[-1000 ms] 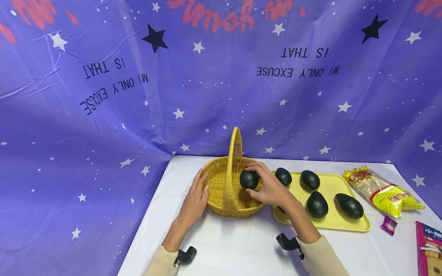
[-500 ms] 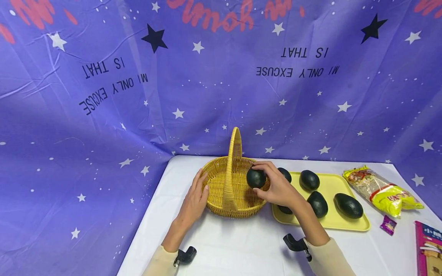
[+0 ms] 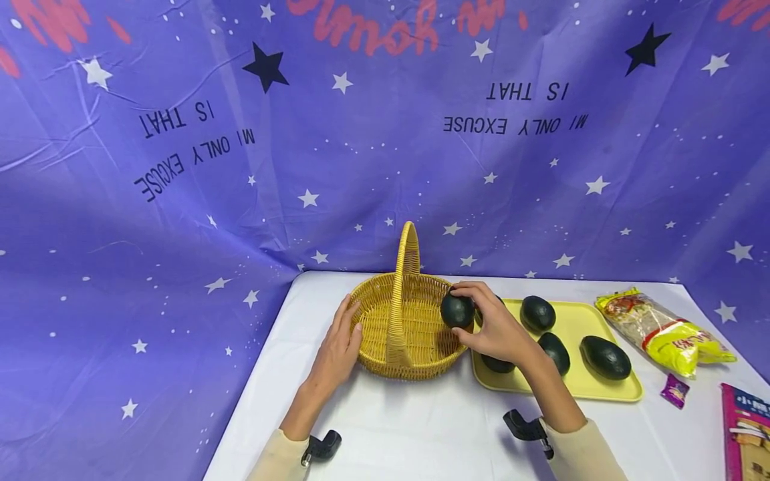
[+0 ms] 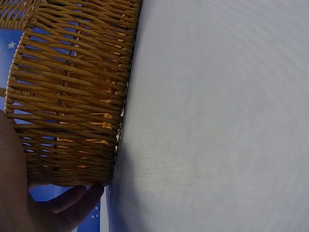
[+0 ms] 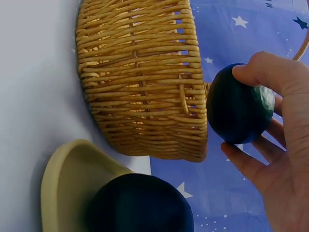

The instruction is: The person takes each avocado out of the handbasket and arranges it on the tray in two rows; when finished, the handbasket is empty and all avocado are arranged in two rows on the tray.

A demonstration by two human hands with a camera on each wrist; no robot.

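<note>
A dark green avocado is pinched between the thumb and fingers of my right hand. It hangs over the right rim of a yellow wicker basket with a tall arched handle; in the right wrist view the held avocado is just beyond the rim. My left hand rests with fairly straight fingers against the basket's left side, and the left wrist view has its fingertips touching the wicker. To the right, a yellow tray bears several more avocados, such as one at its right end; my right hand and arm partly cover others.
Right of the tray lies a yellow-and-clear food bag, with a small purple packet near it. A pink package sits at the right edge. A purple star-printed cloth hangs behind the white table.
My right hand has moved to the right with the avocado, from above the basket's inside to its right rim. My left hand stays at the basket's left side.
</note>
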